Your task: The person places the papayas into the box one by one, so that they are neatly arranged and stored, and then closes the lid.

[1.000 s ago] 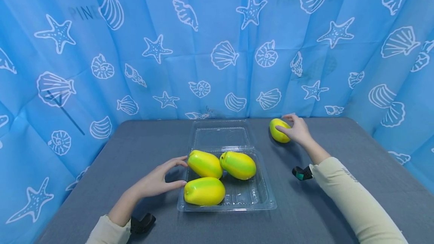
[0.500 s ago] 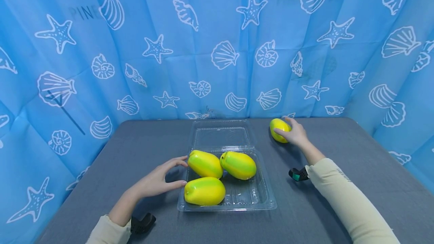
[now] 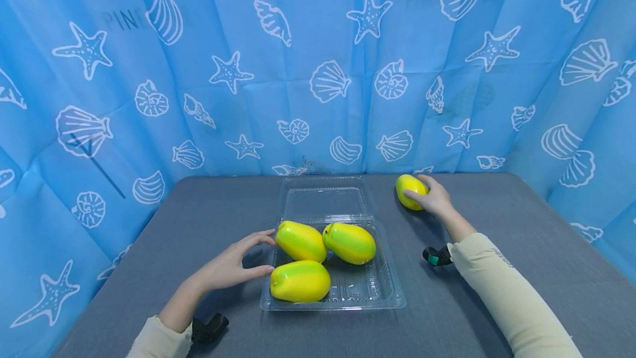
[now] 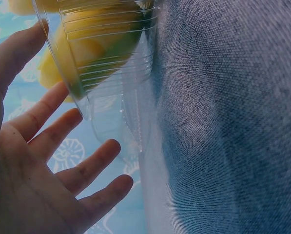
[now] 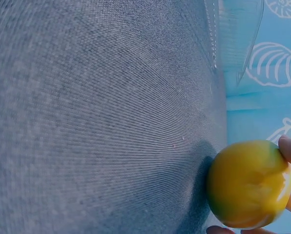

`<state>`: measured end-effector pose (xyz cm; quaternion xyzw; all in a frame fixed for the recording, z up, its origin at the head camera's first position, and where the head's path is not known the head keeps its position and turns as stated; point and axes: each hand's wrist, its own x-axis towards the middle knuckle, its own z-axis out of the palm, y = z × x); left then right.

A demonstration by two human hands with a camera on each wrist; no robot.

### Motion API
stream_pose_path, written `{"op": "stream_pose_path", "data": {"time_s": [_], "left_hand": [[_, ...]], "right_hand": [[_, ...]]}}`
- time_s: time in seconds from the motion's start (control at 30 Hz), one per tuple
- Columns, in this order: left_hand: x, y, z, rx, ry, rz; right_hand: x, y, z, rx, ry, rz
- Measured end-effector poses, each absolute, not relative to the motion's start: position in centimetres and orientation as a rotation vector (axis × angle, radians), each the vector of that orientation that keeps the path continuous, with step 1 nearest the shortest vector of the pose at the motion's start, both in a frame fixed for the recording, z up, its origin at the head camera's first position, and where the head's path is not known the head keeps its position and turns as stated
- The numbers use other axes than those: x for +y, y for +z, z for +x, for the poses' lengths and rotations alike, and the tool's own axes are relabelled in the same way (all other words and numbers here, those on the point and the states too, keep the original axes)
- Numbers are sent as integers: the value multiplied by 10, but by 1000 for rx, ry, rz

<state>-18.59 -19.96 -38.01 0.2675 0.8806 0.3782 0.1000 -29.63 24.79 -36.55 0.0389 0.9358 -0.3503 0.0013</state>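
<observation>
My right hand [image 3: 435,196] grips a yellow-green papaya [image 3: 411,192] on the far right of the table, with the thumb across its near side and the fingers behind. In the right wrist view, fingertips show around that papaya [image 5: 250,184], which rests on the cloth. My left hand [image 3: 233,261] is spread at the left edge of a clear plastic container [image 3: 367,304]. Its fingertips sit right at the rim in the left wrist view. Inside the container lie three more papayas: one at back left [image 3: 300,241], one at back right [image 3: 350,243], one at front left [image 3: 300,281].
The container's clear lid [image 3: 324,199] is folded back flat behind it. A grey cloth covers the table [image 3: 223,198]. Behind the table hangs a blue curtain [image 3: 298,32] with white shells and starfish. Each wrist wears a black strap mount, such as the right one [image 3: 437,256].
My right hand and forearm have shifted slightly left, and the thumb reaches further over the papaya. The papaya stays in place. My left hand and the container have not moved.
</observation>
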Motion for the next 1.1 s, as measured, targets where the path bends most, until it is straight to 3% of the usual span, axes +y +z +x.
{"op": "stream_pose_path", "data": {"time_s": [1.1], "left_hand": [[-199,-380,-186,2616,1102,788]], "right_hand": [[252,-350,-286,2894,-1253,138]]}}
